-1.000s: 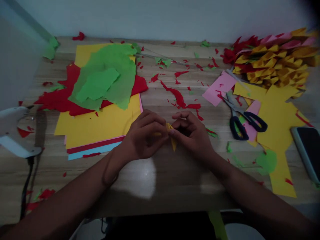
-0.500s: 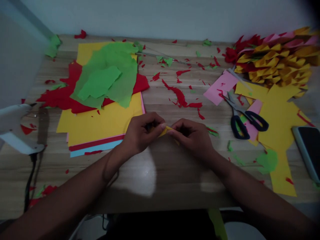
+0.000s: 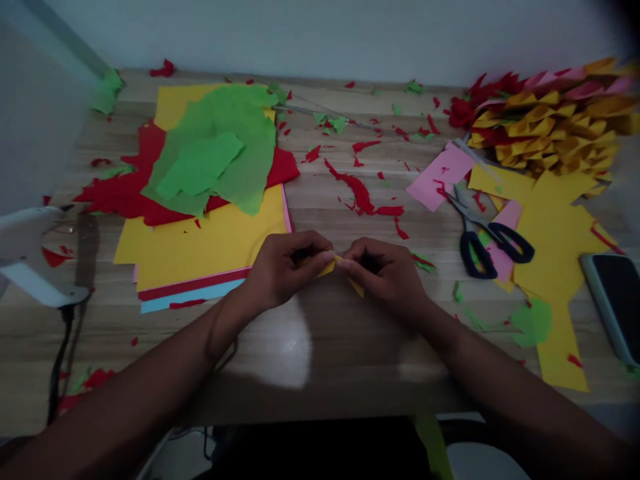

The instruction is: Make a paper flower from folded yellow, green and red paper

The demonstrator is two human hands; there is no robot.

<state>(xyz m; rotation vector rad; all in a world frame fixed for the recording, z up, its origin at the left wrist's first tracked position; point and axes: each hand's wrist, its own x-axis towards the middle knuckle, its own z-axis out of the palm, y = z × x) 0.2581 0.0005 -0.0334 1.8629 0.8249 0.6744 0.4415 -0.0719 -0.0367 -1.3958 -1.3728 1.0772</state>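
Centrally in the head view, a small folded yellow paper (image 3: 328, 269) sits pinched in both the left hand (image 3: 287, 267) and the right hand (image 3: 387, 270) at the near part of the surface (image 3: 350, 360). Neither hand is nearer: the piece lies right of one and left of the other, its partly hidden length running roughly left to right, one tip slanting near and right.

left forearm (image 3: 155, 377) bare, thin dark loop (image 3: 209, 339) around it; right forearm (image 3: 495, 380) bare; black clothing (image 3: 320, 453) at lap
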